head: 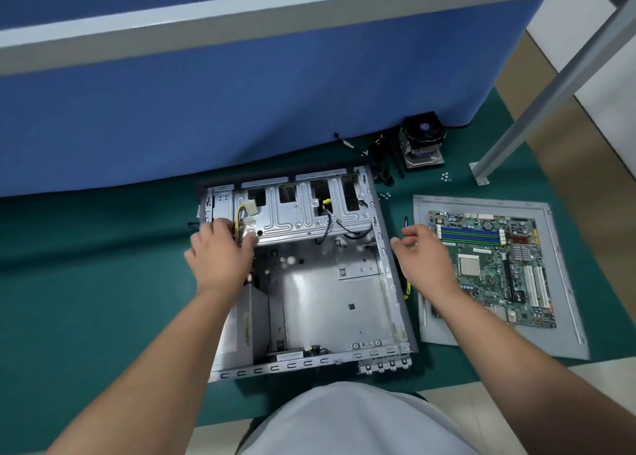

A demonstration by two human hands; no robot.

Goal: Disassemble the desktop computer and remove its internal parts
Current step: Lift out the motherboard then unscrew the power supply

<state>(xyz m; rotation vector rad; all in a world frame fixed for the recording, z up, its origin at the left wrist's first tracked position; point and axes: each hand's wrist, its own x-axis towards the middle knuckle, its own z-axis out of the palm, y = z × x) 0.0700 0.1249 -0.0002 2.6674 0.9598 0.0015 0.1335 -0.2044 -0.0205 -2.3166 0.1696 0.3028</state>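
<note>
The open grey metal computer case [320, 282] lies flat on the dark green mat [86, 265], just in front of the blue fabric partition [241, 93]. Its main floor is bare metal, and a silver drive cage [296, 210] stands along its far side. The left hand [220, 251] reaches into the far left corner of the case, and its fingers are curled around a bundle of yellow and black cables with white plastic connectors [246, 218]; how firm the grip is, I cannot tell. Near this hand, in the left part of the case, sits the grey box of the power supply [241, 320]. The right hand [425, 258] hovers above the right wall of the case with the fingers loosely apart, a little blurred, holding nothing. On the right of the case a green motherboard with blue memory slots [492, 265] rests on the flat grey side panel [564, 317], well apart from the case. Farther away, near the partition, stands a black cooler fan on a metal heatsink [421, 141], and small silver screws [445, 176] lie on the mat beside it.
</note>
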